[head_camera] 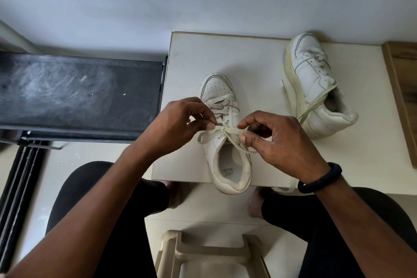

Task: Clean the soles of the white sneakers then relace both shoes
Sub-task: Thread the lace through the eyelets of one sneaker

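Observation:
A white sneaker (228,166) stands upright on a low cream platform (259,56), toe pointing away, heel over the front edge. Its cream lace (226,130) is threaded up the eyelets and crosses near the top. My left hand (178,124) pinches the lace at the left of the crossing, with a loose end hanging below it. My right hand (279,137) pinches the lace on the right side, a black band on its wrist. The second white sneaker (316,88) lies tilted on its side at the right, laced, with one lace end (313,106) trailing loose.
A dark treadmill-like belt (79,95) stretches to the left of the platform. A wooden panel (404,97) borders the right edge. A beige plastic stool (212,253) sits between my knees. My bare feet (255,205) rest on the pale floor under the platform's front edge.

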Motion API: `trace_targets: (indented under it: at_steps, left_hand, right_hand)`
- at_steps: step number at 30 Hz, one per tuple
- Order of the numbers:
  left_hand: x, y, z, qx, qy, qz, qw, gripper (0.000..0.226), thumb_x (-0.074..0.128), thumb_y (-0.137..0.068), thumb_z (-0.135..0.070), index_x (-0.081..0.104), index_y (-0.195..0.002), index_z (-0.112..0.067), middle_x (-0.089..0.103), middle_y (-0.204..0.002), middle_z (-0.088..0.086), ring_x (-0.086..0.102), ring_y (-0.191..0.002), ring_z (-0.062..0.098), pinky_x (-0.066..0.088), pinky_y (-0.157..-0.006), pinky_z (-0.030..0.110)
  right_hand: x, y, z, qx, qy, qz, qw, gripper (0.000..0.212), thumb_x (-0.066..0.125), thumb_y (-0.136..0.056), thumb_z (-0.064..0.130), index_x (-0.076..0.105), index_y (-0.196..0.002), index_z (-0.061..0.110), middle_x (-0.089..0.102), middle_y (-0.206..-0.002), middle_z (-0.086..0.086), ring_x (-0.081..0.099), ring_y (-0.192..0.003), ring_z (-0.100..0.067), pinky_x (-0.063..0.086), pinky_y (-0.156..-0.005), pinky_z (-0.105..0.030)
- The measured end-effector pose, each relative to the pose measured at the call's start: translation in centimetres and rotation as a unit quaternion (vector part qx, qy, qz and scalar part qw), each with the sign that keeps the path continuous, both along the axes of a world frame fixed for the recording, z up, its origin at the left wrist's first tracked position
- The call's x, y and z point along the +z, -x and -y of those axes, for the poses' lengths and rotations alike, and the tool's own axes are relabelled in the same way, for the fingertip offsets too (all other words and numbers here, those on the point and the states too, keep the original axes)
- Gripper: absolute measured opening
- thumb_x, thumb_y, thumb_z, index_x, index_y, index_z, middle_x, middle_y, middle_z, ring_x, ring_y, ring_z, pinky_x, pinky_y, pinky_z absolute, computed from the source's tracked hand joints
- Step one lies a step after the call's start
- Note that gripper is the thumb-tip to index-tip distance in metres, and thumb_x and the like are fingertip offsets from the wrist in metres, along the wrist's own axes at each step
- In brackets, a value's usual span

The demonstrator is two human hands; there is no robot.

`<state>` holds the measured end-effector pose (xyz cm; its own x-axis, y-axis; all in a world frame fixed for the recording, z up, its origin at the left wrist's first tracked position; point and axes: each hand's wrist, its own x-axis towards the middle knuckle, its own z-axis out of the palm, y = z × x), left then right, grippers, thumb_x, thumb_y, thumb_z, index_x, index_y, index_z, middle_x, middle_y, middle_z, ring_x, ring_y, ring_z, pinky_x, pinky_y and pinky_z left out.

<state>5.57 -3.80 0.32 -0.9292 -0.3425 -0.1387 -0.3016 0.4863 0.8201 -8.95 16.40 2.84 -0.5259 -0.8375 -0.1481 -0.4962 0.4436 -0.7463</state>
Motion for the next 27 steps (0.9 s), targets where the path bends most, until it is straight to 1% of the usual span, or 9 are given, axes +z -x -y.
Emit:
trace_targets:
  at_steps: [5,7,10,12,15,18,20,24,27]
  left_hand:
    - [0.2,-0.3,0.6,0.008,0.040,0.008,0.999,0.005,0.080,-0.091,-0.018,0.080,-0.090,-0.023,0.071,-0.095,-0.012,0.067,-0.085,0.001,0.052,-0.080,0.024]
    - [0.2,-0.5,0.8,0.012,0.047,0.011,0.999,0.005,0.080,-0.091,-0.018,0.080,-0.089,-0.023,0.070,-0.094,-0.012,0.067,-0.083,0.001,0.053,-0.079,0.023]
    - [0.3,-0.7,1.2,0.027,0.053,0.019,0.998,0.007,0.081,-0.090,-0.019,0.079,-0.087,-0.025,0.070,-0.095,-0.013,0.068,-0.082,0.003,0.054,-0.078,0.023]
    - [0.3,-0.9,1.4,0.035,0.060,0.026,0.997,0.011,0.081,-0.090,-0.018,0.078,-0.086,-0.027,0.069,-0.095,-0.014,0.068,-0.082,0.003,0.055,-0.076,0.023]
    - [0.3,-1.0,1.6,0.043,0.075,0.039,0.996,0.012,0.081,-0.090,-0.017,0.077,-0.085,-0.028,0.068,-0.095,-0.015,0.068,-0.078,0.002,0.055,-0.076,0.026]
    - [0.2,-1.3,2.2,0.061,0.090,0.049,0.993,0.017,0.081,-0.090,-0.017,0.075,-0.082,-0.030,0.068,-0.094,-0.015,0.068,-0.078,0.000,0.054,-0.076,0.031]
    - [0.2,-1.6,2.7,0.069,0.094,0.057,0.991,0.015,0.082,-0.089,-0.018,0.076,-0.082,-0.030,0.068,-0.095,-0.015,0.067,-0.077,-0.001,0.051,-0.076,0.031]
    - [0.1,-1.9,3.1,0.071,0.097,0.074,0.990,0.010,0.082,-0.089,-0.020,0.078,-0.084,-0.027,0.070,-0.099,-0.013,0.067,-0.079,0.000,0.054,-0.078,0.034]
    - [0.0,-1.8,3.1,0.073,0.095,0.081,0.990,0.011,0.082,-0.089,-0.020,0.078,-0.083,-0.029,0.070,-0.098,-0.013,0.066,-0.079,0.001,0.051,-0.077,0.031]
  right_hand:
    - [0.0,0.1,-0.1,0.010,-0.021,-0.011,1.000,0.024,0.082,-0.081,0.024,0.073,-0.102,0.029,0.070,-0.077,0.013,0.066,-0.080,-0.002,0.051,-0.076,-0.015]
    - [0.1,0.0,-0.1,0.012,-0.027,-0.010,1.000,0.023,0.083,-0.081,0.024,0.073,-0.101,0.029,0.070,-0.076,0.014,0.066,-0.080,-0.001,0.048,-0.075,-0.011]
    - [0.3,-0.1,0.0,0.011,-0.033,-0.008,0.999,0.021,0.082,-0.081,0.027,0.073,-0.100,0.030,0.069,-0.075,0.014,0.066,-0.079,-0.001,0.046,-0.074,-0.008]
    - [0.3,-0.2,0.0,0.009,-0.040,-0.011,0.999,0.017,0.082,-0.081,0.025,0.072,-0.094,0.029,0.070,-0.074,0.014,0.066,-0.077,0.000,0.045,-0.072,-0.006]
    - [0.4,-0.3,0.1,0.000,-0.049,-0.007,0.999,0.014,0.082,-0.080,0.024,0.071,-0.086,0.028,0.070,-0.073,0.013,0.066,-0.075,0.000,0.047,-0.071,-0.008]
    - [0.5,-0.3,0.0,-0.008,-0.066,0.005,0.998,0.012,0.081,-0.081,0.026,0.070,-0.086,0.029,0.070,-0.073,0.013,0.065,-0.075,0.001,0.049,-0.069,-0.011]
    - [0.6,-0.2,-0.1,-0.011,-0.077,0.007,0.997,0.011,0.081,-0.082,0.028,0.070,-0.085,0.030,0.070,-0.073,0.013,0.065,-0.075,0.001,0.050,-0.068,-0.012]
    - [0.5,0.0,-0.1,-0.013,-0.092,0.008,0.996,0.010,0.080,-0.083,0.030,0.070,-0.083,0.030,0.070,-0.072,0.014,0.065,-0.074,0.002,0.050,-0.069,-0.014]
    - [0.5,0.1,-0.1,-0.016,-0.099,0.010,0.995,0.009,0.079,-0.084,0.030,0.070,-0.081,0.030,0.070,-0.072,0.014,0.066,-0.074,0.001,0.052,-0.070,-0.017]
